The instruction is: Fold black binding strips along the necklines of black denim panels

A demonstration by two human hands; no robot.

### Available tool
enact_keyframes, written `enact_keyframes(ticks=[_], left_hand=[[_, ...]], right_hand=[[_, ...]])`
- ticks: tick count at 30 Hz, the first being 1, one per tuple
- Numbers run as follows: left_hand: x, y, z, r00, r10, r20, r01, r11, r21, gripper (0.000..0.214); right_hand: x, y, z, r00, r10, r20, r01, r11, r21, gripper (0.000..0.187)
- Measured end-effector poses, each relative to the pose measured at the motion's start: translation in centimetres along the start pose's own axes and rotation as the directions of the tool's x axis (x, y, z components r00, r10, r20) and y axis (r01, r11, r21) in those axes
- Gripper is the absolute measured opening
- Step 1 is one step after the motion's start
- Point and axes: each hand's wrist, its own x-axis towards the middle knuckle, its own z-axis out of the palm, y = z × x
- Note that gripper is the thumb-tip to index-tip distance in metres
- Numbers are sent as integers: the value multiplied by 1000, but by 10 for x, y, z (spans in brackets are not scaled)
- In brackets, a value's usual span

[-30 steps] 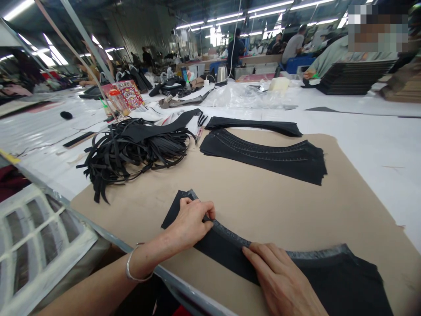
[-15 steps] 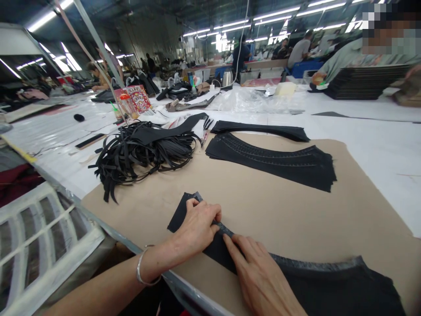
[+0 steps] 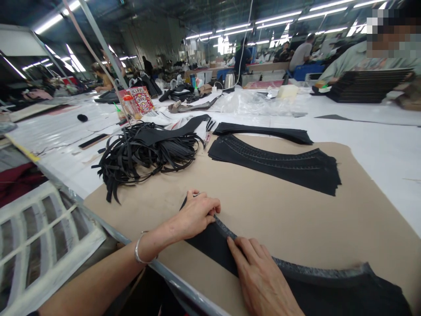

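Note:
A long curved black fabric piece [image 3: 210, 248] lies in front of me, a grey fuzzy strip running along its far edge. Near its left end, my left hand [image 3: 197, 215] is closed on that edge, thumb and fingers pinched together, covering part of the fabric. Further right, my right hand [image 3: 259, 272] rests over the same edge, its thumb on the near side and its fingers bent over the far side. Beyond both hands sits a stack of black curved pieces [image 3: 272, 162] with stitch-like marked lines.
Brown paper [image 3: 158, 197] covers the worktable. A heap of black strips [image 3: 148, 149] lies at left, and a narrow black stack [image 3: 263, 131] at the back. A white slatted rack [image 3: 29, 241] stands beside the table edge. Across the table, a person [image 3: 348, 61] sits by stacked dark panels [image 3: 368, 85].
My left hand has shifted slightly up along the fabric edge and now covers more of the left end. The right hand stays almost in place. The view has shifted slightly.

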Motion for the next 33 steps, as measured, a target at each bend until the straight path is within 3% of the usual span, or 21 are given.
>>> enact_keyframes(ticks=[12,19,24,33], left_hand=[[6,-12,-6,998,28,62,-26,999,-24,15],[2,-14,-5,1000,8,-23,-8,1000,25,23],[0,-30,-11,994,-87,-61,81,992,-92,20],[6,-48,-9,993,-78,-94,55,973,-226,19]], right_hand=[[4,0,1,1000,-2,-25,2,1000,2,50],[29,-10,10,999,33,8,-33,999,1,57],[36,-10,11,1000,17,0,-17,997,-72,56],[37,-10,16,999,0,-32,-2,999,-54,58]])
